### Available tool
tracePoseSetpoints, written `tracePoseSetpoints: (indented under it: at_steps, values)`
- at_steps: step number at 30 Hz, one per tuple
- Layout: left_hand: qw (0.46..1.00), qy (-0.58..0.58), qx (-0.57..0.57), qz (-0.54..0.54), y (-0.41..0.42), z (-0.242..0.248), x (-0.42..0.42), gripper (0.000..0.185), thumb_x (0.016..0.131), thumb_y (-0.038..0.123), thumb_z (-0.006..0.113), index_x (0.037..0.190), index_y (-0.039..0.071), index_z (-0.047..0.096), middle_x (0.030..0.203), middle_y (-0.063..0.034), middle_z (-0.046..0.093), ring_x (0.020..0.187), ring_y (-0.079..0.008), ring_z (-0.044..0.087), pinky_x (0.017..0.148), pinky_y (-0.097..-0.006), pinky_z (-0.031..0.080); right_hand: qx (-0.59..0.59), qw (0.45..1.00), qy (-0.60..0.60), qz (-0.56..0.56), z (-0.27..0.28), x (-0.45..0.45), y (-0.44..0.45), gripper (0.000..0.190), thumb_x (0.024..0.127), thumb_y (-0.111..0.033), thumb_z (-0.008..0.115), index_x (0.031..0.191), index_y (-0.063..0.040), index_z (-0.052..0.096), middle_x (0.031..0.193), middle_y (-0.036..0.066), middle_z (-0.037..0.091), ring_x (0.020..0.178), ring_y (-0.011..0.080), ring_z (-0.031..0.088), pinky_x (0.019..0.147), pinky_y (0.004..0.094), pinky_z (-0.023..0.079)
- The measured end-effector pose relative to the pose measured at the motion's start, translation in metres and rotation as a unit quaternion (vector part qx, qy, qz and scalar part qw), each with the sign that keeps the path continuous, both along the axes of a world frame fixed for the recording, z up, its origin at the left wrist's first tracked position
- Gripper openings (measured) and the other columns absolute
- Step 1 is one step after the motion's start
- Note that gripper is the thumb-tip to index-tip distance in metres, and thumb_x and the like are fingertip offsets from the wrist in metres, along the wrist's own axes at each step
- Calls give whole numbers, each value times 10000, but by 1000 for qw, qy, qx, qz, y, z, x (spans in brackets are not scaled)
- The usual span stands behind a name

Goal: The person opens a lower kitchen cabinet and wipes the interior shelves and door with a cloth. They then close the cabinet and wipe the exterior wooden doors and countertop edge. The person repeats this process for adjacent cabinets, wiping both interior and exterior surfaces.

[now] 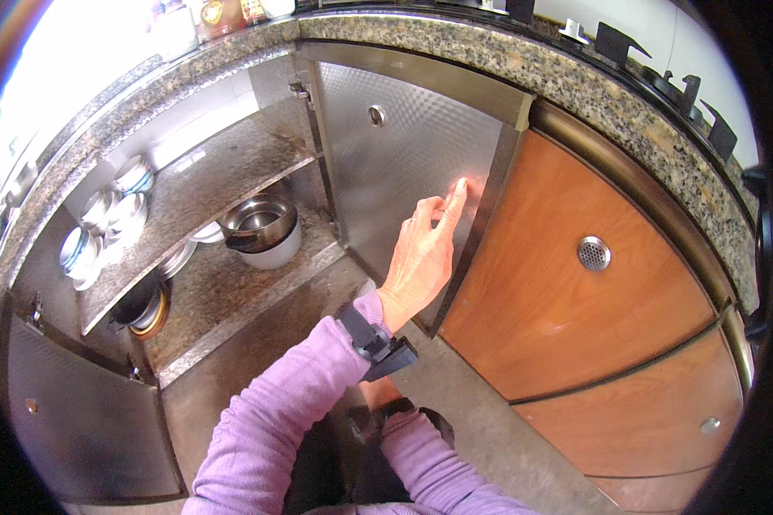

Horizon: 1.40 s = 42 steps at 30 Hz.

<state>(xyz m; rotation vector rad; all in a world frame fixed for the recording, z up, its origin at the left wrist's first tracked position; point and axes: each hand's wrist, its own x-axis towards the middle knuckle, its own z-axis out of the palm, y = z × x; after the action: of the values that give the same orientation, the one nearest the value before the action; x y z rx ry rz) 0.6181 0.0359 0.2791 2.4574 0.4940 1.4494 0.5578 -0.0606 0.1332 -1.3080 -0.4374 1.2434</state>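
My left hand (423, 254) reaches to the inner face of an open metal cabinet door (386, 167). Its index finger is extended, with the tip at the brushed metal near the door's edge; the other fingers are partly curled, and it holds nothing. Only a small part of my right hand (380, 390) shows below the left wrist; its fingers are hidden. To the left is an open cabinet with a stone shelf (212, 161). Stacked cups and bowls (129, 209) stand on that shelf. Beneath it sit a steel pot (257, 219) and a white pot (274, 252).
A second open door (90, 418) hangs at the lower left. Wooden cabinet fronts (554, 270) with a round vent (594, 253) run along the right. Above is a granite countertop (477, 61) with black stove grates (618, 45). Plates and dark pans (142, 302) lie low in the cabinet.
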Motion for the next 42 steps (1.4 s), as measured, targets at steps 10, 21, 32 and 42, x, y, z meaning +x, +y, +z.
tracePoseSetpoints:
  at_steps: [10,21,32,42]
  values:
    - [998,-58,10,-33,-14,-4,-6,540,862,1,619,1383,48,483,1213,-206,521,958,-348,589,859,-416,494,-23,988,-118,94,22,5,-13,501,937,-403,635,1338,-111,566,1259,91,591,1137,195,533,983,360,416]
    - [978,-164,-128,29,-32,30,35,516,751,176,798,1091,42,434,1032,-168,464,905,-385,539,753,-461,485,-19,943,-252,216,44,-4,-6,529,944,-433,610,1384,-148,541,1321,97,563,1212,202,498,1052,374,376]
    - [990,-102,-76,63,-28,23,-5,386,776,177,769,957,24,464,905,-162,501,800,-404,571,660,-455,495,8,906,-271,325,27,-10,-12,514,882,-418,674,1266,-86,600,1237,142,625,1134,261,576,993,398,433]
    - [989,-68,-75,111,-20,7,-190,381,747,136,785,1030,-1,571,884,-93,574,789,-209,607,626,-325,508,149,749,-321,560,-8,-22,5,620,835,-509,690,1143,26,634,1132,238,670,1064,359,645,916,417,491]
